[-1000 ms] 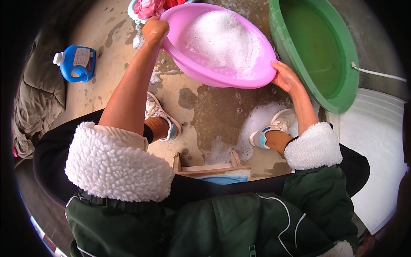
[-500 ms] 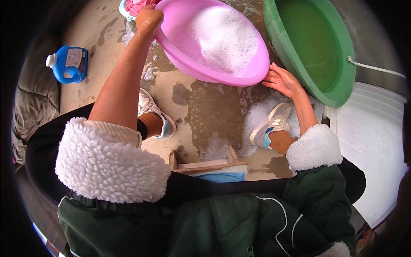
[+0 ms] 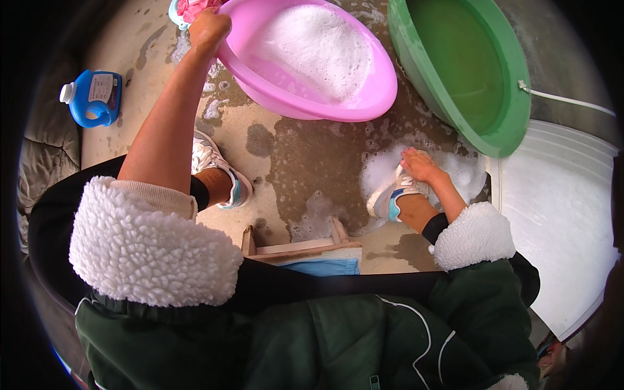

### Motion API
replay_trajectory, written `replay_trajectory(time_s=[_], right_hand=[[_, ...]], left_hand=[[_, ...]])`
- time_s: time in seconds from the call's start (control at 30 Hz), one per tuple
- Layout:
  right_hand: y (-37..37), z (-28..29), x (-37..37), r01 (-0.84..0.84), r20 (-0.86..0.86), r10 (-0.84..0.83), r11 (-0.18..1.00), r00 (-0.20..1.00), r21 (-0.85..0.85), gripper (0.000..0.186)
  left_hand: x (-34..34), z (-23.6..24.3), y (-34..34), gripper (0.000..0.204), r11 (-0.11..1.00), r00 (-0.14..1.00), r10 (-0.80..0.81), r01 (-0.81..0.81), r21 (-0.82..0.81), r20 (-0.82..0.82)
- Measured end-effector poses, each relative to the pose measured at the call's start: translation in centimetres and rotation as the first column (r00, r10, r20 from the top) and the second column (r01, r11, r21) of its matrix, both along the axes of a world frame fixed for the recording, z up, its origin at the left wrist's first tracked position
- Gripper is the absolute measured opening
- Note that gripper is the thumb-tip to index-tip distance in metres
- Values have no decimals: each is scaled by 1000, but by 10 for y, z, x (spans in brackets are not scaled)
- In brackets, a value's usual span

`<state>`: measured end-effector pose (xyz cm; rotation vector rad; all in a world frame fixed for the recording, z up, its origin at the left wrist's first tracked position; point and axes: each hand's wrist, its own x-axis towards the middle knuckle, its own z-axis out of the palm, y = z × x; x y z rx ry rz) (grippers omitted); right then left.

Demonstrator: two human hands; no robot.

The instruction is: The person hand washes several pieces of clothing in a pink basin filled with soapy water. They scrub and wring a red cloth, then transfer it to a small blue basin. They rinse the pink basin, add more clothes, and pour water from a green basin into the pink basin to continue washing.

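My left hand [image 3: 209, 31] is closed around the left rim of a pink plastic basin [image 3: 279, 88]. White suds [image 3: 318, 49] cover much of the basin's inside. Its near outer wall shows; whether the base rests on the floor I cannot tell. My right hand [image 3: 419, 164], empty and apart from the basin, is over the toe of my right shoe [image 3: 398, 192], its fingers loosely bent. To the right of the pink basin is a green basin [image 3: 513, 123] holding cloudy greenish water [image 3: 461, 65].
A blue detergent jug [image 3: 96, 97] with a white cap stands at left. Pink cloth [image 3: 198, 8] lies in a pale blue container at the top. A low wooden stool [image 3: 302, 250] is between my legs. Foam [image 3: 455, 166] lies on the wet floor. A white panel [image 3: 552, 227] is at right.
My right hand has left the pink basin's near right rim and dropped toward my right shoe. My left hand keeps its grip on the rim. The whole view has shifted slightly.
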<state>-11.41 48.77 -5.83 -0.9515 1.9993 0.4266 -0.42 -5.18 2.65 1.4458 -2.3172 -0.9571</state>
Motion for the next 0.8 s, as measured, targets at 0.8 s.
replay_trajectory(time_s=[0.8], right_hand=[[-12, 32, 91, -125, 21, 124, 971, 992, 202, 88]], left_hand=[[-40, 4, 13, 30, 999, 986, -18, 9, -53, -165]])
